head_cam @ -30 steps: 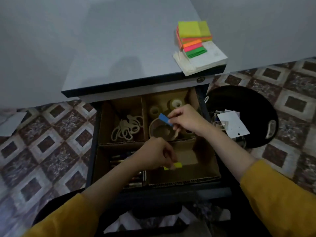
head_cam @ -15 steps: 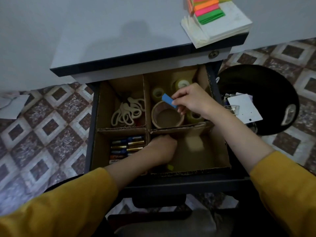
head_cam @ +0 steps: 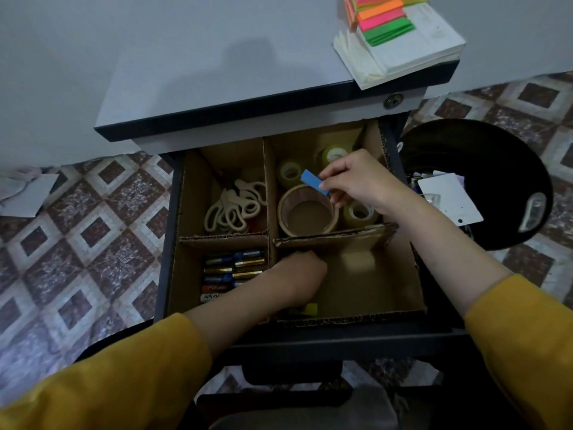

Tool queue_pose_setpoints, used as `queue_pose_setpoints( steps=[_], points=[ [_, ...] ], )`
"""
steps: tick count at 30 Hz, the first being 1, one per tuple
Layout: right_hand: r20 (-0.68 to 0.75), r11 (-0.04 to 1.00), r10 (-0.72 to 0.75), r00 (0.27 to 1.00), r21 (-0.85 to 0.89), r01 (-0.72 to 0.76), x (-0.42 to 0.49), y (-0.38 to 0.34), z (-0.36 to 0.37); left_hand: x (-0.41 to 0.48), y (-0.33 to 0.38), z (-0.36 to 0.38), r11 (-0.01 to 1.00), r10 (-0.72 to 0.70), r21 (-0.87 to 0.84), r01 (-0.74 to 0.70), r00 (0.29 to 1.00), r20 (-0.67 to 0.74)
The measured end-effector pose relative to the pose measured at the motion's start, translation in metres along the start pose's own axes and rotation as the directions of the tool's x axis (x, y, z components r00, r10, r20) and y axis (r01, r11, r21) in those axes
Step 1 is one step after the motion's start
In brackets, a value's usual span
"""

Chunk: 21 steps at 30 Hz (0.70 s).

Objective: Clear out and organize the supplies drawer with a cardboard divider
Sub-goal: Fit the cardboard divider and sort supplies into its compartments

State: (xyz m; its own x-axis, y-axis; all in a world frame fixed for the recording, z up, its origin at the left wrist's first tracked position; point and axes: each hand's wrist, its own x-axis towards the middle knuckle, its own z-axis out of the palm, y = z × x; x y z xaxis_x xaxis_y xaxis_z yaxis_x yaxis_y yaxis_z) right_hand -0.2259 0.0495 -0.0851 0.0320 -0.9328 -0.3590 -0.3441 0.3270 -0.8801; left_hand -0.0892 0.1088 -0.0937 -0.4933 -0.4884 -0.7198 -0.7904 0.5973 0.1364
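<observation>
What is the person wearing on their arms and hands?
Both arms wear mustard-yellow long sleeves. The left sleeve and the right sleeve stop short of the wrists, leaving the forearms bare. The left hand and right hand are bare too: no gloves, watch or bracelet shows.

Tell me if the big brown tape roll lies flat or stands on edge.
Flat. The big brown tape roll shows its full ring and open core facing up, in the back right compartment.
</observation>
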Motion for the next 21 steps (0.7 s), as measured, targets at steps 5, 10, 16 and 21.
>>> queue_pose_setpoints(
  steps=[5, 10, 16, 21],
  points=[
    [-0.006, 0.999, -0.003, 1.0, -0.046, 0.003, 0.0006, 0.002, 0.0004, -0.0024, 0.0013, 0.0019, 0.992, 0.045, 0.123, -0.04, 0.998, -0.04],
    [-0.015, 0.998, -0.002, 1.0, -0.065, 0.001, 0.0021, 0.0027, 0.0, -0.0027, 0.0011, 0.0008, 0.998, 0.039, 0.047, -0.04, 0.999, 0.019],
    [-0.015, 0.997, -0.012, 1.0, -0.073, 0.011, 0.003, 0.003, 0.0007, -0.0008, 0.0002, -0.0019, 1.0, 0.024, 0.014, -0.025, 0.995, 0.097],
    [-0.024, 0.997, -0.016, 1.0, -0.079, 0.014, 0.0027, 0.004, -0.0001, 0.0017, -0.0057, -0.0031, 0.993, 0.059, -0.112, -0.046, 0.991, 0.116]
  ],
)
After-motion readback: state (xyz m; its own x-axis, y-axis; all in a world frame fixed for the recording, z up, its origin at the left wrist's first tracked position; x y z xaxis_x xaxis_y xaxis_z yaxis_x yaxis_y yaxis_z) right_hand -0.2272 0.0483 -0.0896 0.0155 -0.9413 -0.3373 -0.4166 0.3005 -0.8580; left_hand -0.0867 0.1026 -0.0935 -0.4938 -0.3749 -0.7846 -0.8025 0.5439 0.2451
